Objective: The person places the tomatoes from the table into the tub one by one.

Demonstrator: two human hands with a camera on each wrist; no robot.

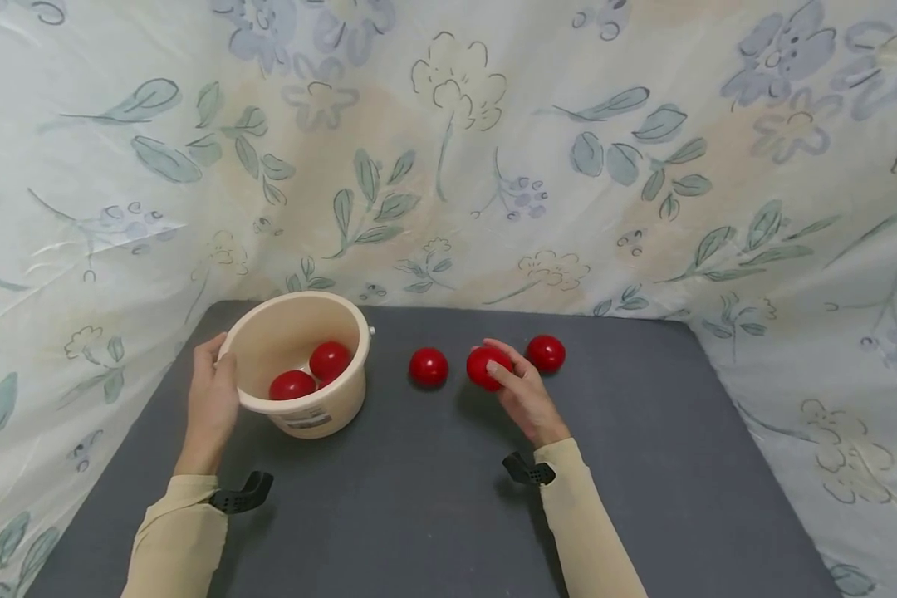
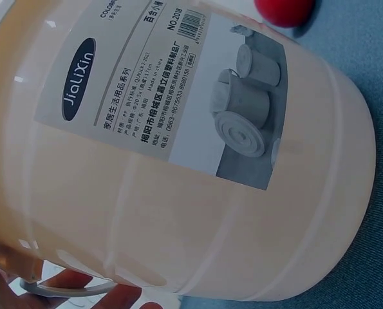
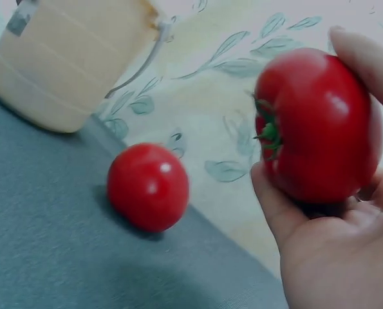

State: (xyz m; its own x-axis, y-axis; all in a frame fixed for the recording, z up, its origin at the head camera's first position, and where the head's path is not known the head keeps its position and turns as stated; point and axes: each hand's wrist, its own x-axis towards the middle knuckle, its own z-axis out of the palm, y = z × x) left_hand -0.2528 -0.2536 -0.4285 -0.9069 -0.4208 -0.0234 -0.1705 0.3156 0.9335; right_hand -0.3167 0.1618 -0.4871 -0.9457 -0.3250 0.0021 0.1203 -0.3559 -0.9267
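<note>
My left hand (image 1: pixel 213 407) grips the left rim of a cream plastic bucket (image 1: pixel 347 407), thumb at the rim. In the left wrist view, fingers (image 2: pixel 69 280) show beside the bucket's thin handle (image 2: pixel 69 291). Inside the bucket lie red tomatoes (image 1: pixel 293 385), two plainly seen and a bit of red below them. My right hand (image 1: pixel 526 399) holds a tomato (image 3: pixel 326 129) above the table between thumb and fingers, its green stem end facing left in the right wrist view. One tomato (image 1: pixel 428 368) sits between bucket and right hand; another tomato (image 1: pixel 546 354) lies just beyond that hand.
A dark grey tabletop (image 1: pixel 389 515) carries everything. Pale floral cloth (image 1: pixel 448 166) hangs behind it and along both sides. The bucket's wall bears a printed label (image 2: pixel 152 77). Black straps (image 1: pixel 529 471) are worn on both wrists.
</note>
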